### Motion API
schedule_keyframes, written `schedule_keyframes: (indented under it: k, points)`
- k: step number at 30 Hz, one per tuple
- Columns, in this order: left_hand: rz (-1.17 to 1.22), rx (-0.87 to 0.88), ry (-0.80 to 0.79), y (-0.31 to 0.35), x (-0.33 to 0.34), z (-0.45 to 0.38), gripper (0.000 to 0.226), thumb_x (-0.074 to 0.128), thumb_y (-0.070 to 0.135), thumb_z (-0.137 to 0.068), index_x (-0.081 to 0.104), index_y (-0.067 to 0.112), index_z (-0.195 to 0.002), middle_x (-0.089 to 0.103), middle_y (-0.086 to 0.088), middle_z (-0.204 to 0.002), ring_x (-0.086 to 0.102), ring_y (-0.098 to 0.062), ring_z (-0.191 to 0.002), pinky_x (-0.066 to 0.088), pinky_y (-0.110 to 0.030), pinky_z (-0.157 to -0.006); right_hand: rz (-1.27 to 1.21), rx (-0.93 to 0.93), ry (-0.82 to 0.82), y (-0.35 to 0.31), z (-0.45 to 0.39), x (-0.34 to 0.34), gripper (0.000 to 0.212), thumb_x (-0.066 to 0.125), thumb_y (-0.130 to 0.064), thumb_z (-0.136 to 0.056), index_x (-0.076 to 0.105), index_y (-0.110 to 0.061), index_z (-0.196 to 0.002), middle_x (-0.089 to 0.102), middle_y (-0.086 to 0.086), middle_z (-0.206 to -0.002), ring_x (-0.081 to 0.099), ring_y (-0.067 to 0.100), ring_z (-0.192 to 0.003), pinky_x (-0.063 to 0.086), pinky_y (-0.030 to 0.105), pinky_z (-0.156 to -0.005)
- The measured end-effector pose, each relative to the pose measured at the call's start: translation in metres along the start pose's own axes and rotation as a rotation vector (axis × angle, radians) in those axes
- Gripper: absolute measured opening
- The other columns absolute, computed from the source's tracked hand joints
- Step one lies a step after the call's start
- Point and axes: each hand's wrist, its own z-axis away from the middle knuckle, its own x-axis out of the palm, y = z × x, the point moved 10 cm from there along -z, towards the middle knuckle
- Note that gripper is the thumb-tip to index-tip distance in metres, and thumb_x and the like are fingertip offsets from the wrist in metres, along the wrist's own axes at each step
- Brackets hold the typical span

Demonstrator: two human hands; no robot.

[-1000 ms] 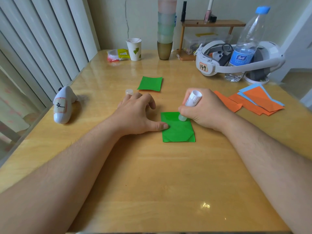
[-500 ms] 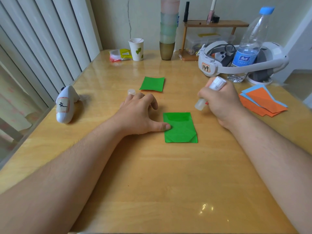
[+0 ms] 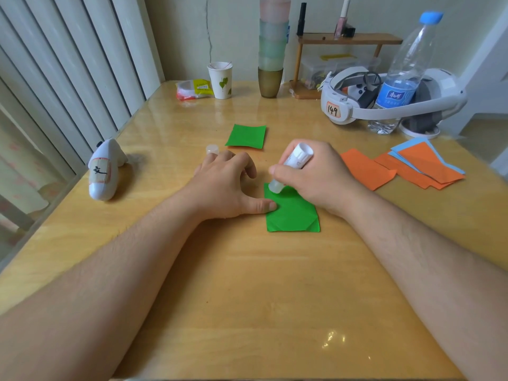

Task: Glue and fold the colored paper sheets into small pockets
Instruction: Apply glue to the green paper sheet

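A green paper sheet (image 3: 295, 215) with folded lower corners lies at the middle of the wooden table (image 3: 247, 284). My left hand (image 3: 222, 185) rests beside it, the thumb pressing the sheet's left edge. My right hand (image 3: 316, 174) grips a white glue stick (image 3: 294, 163), tilted, its tip touching the sheet's upper left corner. Farther back lies a second green folded piece (image 3: 246, 136). The glue cap (image 3: 212, 149) stands just beyond my left fingers.
Orange and blue sheets (image 3: 423, 166) lie at the right. A white controller (image 3: 103, 171) sits at the left edge. At the back stand a paper cup (image 3: 220, 79), stacked cups (image 3: 272, 50), a headset (image 3: 384, 103), a water bottle (image 3: 401, 75) and a small wooden shelf (image 3: 349, 39).
My right hand lifted the glue stick off to the right, then brought it back down onto the sheet's upper left corner. My left hand stayed in place.
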Motion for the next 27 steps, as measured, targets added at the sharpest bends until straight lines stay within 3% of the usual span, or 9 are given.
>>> schedule_keyframes:
  k: [11, 27]
  points:
    - [-0.003, -0.005, -0.001, 0.000, 0.000, 0.001, 0.079, 0.052, 0.098, -0.045, 0.047, 0.044, -0.103, 0.047, 0.010, -0.114, 0.040, -0.022, -0.114, 0.039, -0.046, -0.108, 0.140, 0.005, -0.088, -0.001, 0.004, 0.006, 0.022, 0.085, -0.036, -0.077, 0.066, -0.023, -0.074, 0.066, -0.012, -0.065, 0.055, 0.004, -0.060, 0.045, 0.027, -0.059]
    - [0.004, 0.009, -0.004, -0.001, 0.000, 0.001, 0.079, 0.055, 0.098, -0.046, 0.047, 0.044, -0.103, 0.048, 0.011, -0.114, 0.041, -0.020, -0.113, 0.041, -0.048, -0.108, 0.223, 0.073, -0.091, 0.014, 0.006, -0.026, 0.017, 0.079, -0.021, -0.075, 0.064, -0.015, -0.074, 0.060, -0.010, -0.059, 0.048, 0.006, -0.056, 0.041, 0.028, -0.057]
